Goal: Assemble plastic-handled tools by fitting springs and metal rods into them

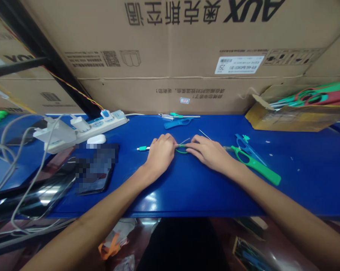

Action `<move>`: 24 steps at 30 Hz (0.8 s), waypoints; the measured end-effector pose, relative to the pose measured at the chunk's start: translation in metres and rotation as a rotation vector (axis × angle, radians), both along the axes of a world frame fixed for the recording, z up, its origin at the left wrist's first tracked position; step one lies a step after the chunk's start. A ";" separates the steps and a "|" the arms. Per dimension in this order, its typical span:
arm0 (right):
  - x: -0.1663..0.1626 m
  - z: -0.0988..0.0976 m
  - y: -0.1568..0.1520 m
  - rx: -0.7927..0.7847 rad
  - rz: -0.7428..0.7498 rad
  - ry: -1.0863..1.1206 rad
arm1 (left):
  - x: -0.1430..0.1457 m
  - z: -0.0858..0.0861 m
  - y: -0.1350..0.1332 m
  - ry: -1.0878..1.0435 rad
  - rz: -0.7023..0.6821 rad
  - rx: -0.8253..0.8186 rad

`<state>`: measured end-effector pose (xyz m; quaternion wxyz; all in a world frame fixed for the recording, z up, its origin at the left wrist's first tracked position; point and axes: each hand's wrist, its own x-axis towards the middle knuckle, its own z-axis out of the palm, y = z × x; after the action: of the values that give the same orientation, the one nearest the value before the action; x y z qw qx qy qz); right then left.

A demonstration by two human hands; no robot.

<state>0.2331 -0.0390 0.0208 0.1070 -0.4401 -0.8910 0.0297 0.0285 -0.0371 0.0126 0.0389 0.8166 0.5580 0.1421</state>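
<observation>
Bare forearms [102, 218] reach across a blue worktop [186, 195]; the left hand [161, 152] and right hand [211, 150] pinch a thin green loop [182, 152] between their fingertips, likely steadying it from both sides. A green-handled tool [263, 171] lies near the right hand.

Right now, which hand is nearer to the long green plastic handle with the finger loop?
Right: the right hand is nearer, with the green handle lying just right of its wrist. The left hand is farther away, on the right hand's other side.
</observation>
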 end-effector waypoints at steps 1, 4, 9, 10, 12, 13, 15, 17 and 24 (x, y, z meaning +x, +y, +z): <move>0.000 0.000 0.000 -0.001 0.001 -0.001 | 0.001 0.000 0.000 0.025 0.002 0.009; 0.000 0.000 0.001 -0.006 0.002 0.001 | 0.003 -0.004 -0.001 0.085 -0.004 0.055; 0.003 -0.002 0.002 -0.008 0.011 0.026 | 0.000 -0.014 0.001 -0.004 -0.031 0.081; 0.003 -0.003 0.002 -0.011 0.004 0.025 | -0.001 -0.016 0.003 -0.044 -0.034 0.068; 0.003 -0.004 0.002 -0.014 -0.012 0.021 | -0.005 -0.020 0.006 -0.132 -0.045 0.033; 0.003 -0.004 0.002 -0.012 -0.017 0.021 | -0.007 -0.022 0.008 -0.177 -0.060 0.017; 0.003 -0.005 0.002 -0.004 -0.017 0.024 | -0.013 -0.024 0.013 -0.247 -0.115 -0.005; 0.003 -0.005 0.002 0.001 -0.012 0.026 | -0.019 -0.024 0.018 -0.286 -0.192 -0.025; 0.002 -0.005 0.003 -0.013 -0.004 0.031 | -0.035 -0.015 0.024 -0.340 -0.386 -0.143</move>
<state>0.2356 -0.0360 0.0159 0.1176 -0.4420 -0.8883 0.0422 -0.0064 -0.0127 -0.0023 0.2161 0.8676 0.3859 0.2272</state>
